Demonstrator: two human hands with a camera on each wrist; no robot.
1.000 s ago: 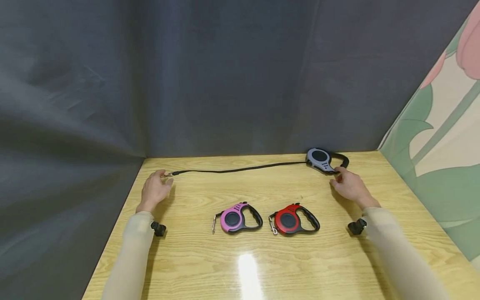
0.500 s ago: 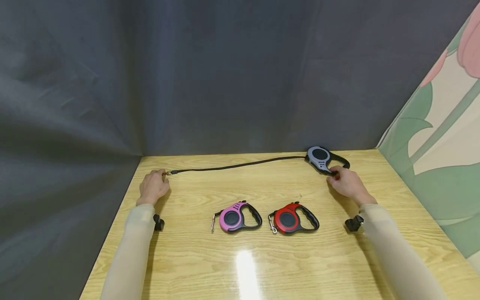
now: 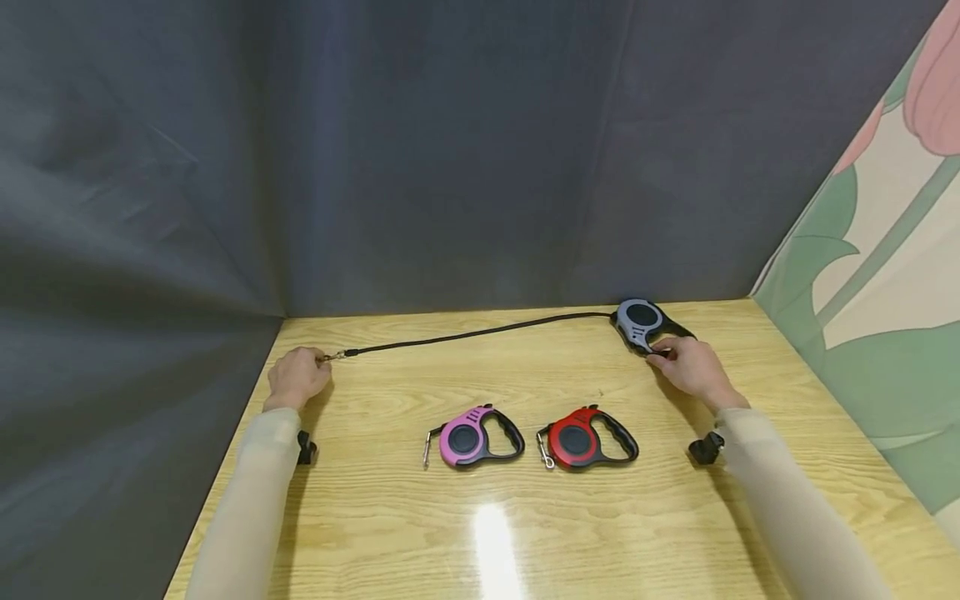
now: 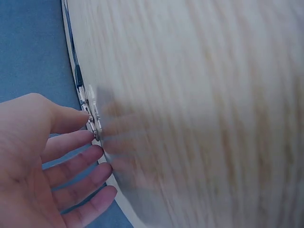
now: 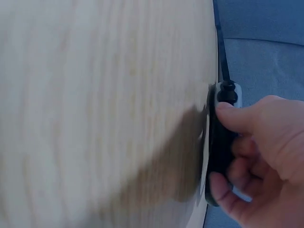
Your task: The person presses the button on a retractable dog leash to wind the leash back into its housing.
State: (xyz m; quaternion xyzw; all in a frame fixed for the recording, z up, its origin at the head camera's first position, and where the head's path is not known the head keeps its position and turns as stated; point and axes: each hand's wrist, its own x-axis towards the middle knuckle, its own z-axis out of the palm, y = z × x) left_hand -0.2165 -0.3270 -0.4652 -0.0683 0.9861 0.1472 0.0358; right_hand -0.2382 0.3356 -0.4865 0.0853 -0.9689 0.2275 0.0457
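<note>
A grey-blue retractable dog leash (image 3: 641, 315) with a black handle is at the back right of the table. My right hand (image 3: 696, 368) grips its handle, with the thumb along the black underside in the right wrist view. From the leash a black cord (image 3: 465, 335) runs out leftward to a metal clip (image 4: 91, 114). Thumb and index finger of my left hand (image 3: 296, 377) pinch this clip, while the other fingers lie spread below it in the left wrist view. The cord is drawn nearly straight between both hands.
Two more retractable leashes lie nearer on the wooden table (image 3: 390, 517): a pink one (image 3: 463, 437) in the middle and a red one (image 3: 576, 440) to its right, both with clips at the casing. A dark curtain (image 3: 450, 167) hangs behind the table's back edge.
My left hand has moved a little left and toward me with the clip. The grey-blue leash has tilted slightly, its handle end coming toward me. The pink and red leashes stay in place.
</note>
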